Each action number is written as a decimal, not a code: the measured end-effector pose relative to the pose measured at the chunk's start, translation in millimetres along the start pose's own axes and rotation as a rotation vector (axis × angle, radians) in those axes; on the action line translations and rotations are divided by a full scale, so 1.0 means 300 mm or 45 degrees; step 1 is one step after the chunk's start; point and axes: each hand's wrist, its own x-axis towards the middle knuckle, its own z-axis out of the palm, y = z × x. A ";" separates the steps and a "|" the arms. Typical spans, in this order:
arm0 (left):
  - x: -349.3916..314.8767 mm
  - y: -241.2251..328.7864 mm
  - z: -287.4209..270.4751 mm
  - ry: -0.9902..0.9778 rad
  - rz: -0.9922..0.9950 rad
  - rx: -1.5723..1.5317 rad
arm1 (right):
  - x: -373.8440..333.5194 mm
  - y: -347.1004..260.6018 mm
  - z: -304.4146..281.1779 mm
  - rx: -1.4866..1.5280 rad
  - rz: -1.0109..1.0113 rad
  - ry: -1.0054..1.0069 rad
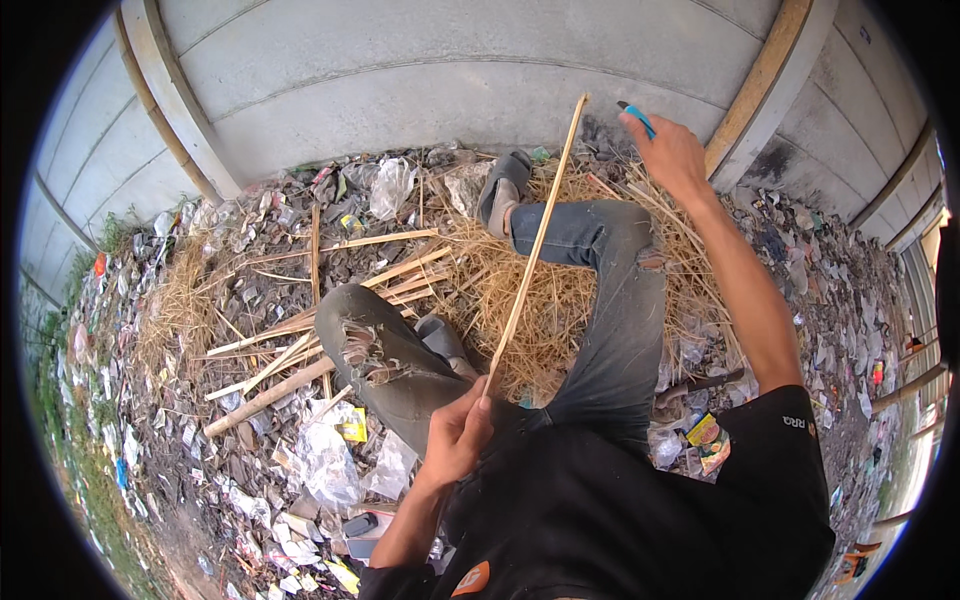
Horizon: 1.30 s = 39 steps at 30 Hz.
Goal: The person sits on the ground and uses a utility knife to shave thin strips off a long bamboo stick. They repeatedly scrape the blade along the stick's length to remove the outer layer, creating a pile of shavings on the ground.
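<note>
My left hand [458, 436] is closed round the lower end of a long, thin bamboo strip [537, 245], which slants up and away over my lap. Up at the right, my right hand [668, 155] grips a blue-handled utility knife [640, 122], apart from the strip's far end. Whether its blade is out is too small to tell. Between my legs and beyond lies a heap of pale shavings [535, 320]. To the left, several split bamboo strips [385, 240] lie on the ground beside my bent knee, with a thicker round stick [268, 396] in front of them.
A grey concrete panel wall [450, 100] with upright posts stands ahead. Litter and plastic scraps [325, 465] cover the ground on both sides. A dark phone-like object [360, 524] lies near my left forearm. A short dark stick [700, 385] rests by my right thigh.
</note>
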 end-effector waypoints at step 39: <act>0.849 0.118 0.039 0.064 -0.342 -0.003 | 0.295 0.648 0.211 2.190 0.732 0.488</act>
